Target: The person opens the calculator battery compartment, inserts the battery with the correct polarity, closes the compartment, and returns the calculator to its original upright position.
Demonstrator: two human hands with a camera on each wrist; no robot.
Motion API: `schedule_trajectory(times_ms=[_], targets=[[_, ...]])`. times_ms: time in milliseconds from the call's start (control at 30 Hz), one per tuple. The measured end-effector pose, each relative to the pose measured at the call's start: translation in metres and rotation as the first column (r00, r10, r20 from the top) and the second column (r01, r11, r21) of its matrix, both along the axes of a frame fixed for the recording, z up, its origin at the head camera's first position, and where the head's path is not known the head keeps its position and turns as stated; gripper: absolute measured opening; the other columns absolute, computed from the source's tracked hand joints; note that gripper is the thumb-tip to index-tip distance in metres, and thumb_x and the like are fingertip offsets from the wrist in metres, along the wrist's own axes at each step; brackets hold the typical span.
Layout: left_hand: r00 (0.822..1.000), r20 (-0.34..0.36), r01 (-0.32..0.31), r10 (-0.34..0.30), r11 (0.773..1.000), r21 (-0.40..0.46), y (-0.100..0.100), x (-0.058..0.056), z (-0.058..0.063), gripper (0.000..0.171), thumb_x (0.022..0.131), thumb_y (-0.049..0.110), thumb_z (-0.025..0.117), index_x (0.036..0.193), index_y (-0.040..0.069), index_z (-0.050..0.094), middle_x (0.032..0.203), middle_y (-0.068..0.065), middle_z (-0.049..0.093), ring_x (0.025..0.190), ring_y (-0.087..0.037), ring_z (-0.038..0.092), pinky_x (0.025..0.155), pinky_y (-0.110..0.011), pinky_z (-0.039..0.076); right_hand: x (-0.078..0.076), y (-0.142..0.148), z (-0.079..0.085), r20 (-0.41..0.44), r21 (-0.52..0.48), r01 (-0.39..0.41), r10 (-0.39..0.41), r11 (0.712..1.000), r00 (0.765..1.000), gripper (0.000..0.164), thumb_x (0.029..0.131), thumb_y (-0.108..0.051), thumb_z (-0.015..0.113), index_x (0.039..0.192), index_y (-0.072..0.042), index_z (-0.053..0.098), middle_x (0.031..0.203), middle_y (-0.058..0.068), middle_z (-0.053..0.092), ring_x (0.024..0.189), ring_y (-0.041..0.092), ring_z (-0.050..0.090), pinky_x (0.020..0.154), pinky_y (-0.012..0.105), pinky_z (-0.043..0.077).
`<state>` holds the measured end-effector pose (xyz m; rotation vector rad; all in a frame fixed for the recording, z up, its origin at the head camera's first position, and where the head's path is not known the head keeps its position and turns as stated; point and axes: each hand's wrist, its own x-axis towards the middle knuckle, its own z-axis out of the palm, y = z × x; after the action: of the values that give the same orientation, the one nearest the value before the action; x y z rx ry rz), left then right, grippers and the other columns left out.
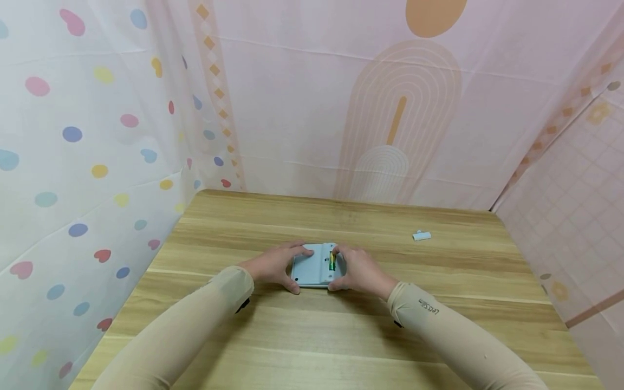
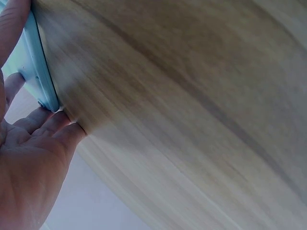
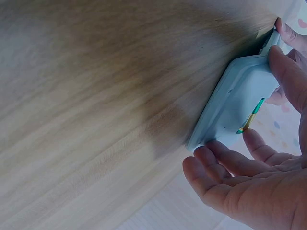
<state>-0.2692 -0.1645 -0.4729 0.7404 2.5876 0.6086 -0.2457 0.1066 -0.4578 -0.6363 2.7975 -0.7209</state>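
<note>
A flat light-blue device (image 1: pixel 312 266), shaped like a desk calculator, lies with its screwed back up on the table. A green and gold battery (image 1: pixel 332 261) sits in its uncovered slot on the right part. My left hand (image 1: pixel 276 265) grips the left end, thumb at the near edge and fingers toward the far edge. My right hand (image 1: pixel 359 271) holds the right end the same way, and its index fingertip touches the battery's far end. In the right wrist view, other fingers of the right hand (image 3: pixel 259 182) rest at the device's edge (image 3: pixel 230 100). The device's front is hidden.
A small light-blue battery cover (image 1: pixel 421 235) lies apart on the wooden table (image 1: pixel 439 303), to the far right. Patterned cloth (image 1: pixel 292 108) hangs behind the table, with more at both sides.
</note>
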Motion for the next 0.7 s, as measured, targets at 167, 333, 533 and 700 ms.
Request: schedule_trajectory(times_ms=[167,333,533,700], targets=[[1.000,0.002,-0.003,0.003,1.000,0.004,0.0011,-0.0006,-0.0007,0.101,0.078,0.040,0.097,0.163,0.025,0.045,0.178,-0.013,0.025,0.158,-0.041,0.036,0.126,-0.059,0.036,0.0002,0.0002,0.0001,-0.003,-0.007,0.001,-0.001,1.000,1.000,0.080,0.075,-0.037,0.100,0.140,-0.010,0.061,0.124,0.011,0.072,0.106,0.022,0.063,0.098,0.046,0.057],[1.000,0.003,-0.004,0.004,1.000,0.005,0.0013,-0.0008,-0.0012,0.101,0.078,0.041,0.097,0.163,0.026,0.045,0.178,-0.012,0.025,0.158,-0.041,0.036,0.126,-0.059,0.036,0.0002,0.0000,0.0005,0.007,-0.011,0.004,-0.004,1.000,1.000,0.079,0.075,-0.036,0.100,0.138,-0.011,0.062,0.125,0.012,0.071,0.105,0.023,0.062,0.097,0.046,0.057],[1.000,0.005,-0.006,0.006,1.000,0.007,0.0016,-0.0001,-0.0014,0.100,0.078,0.040,0.097,0.163,0.027,0.046,0.178,-0.012,0.026,0.158,-0.041,0.036,0.126,-0.059,0.036,-0.0009,-0.0002,0.0018,0.032,0.000,0.007,-0.007,1.000,0.999,0.078,0.075,-0.036,0.100,0.138,-0.011,0.062,0.127,0.013,0.070,0.105,0.023,0.062,0.096,0.045,0.057],[1.000,0.002,-0.009,0.009,1.000,0.002,0.0008,-0.0003,-0.0016,0.100,0.078,0.040,0.098,0.163,0.027,0.045,0.178,-0.012,0.026,0.158,-0.041,0.037,0.125,-0.059,0.037,-0.0016,0.0007,0.0023,0.037,0.009,-0.010,0.009,1.000,0.999,0.079,0.076,-0.037,0.099,0.140,-0.008,0.062,0.131,0.014,0.071,0.107,0.023,0.063,0.098,0.046,0.057]])
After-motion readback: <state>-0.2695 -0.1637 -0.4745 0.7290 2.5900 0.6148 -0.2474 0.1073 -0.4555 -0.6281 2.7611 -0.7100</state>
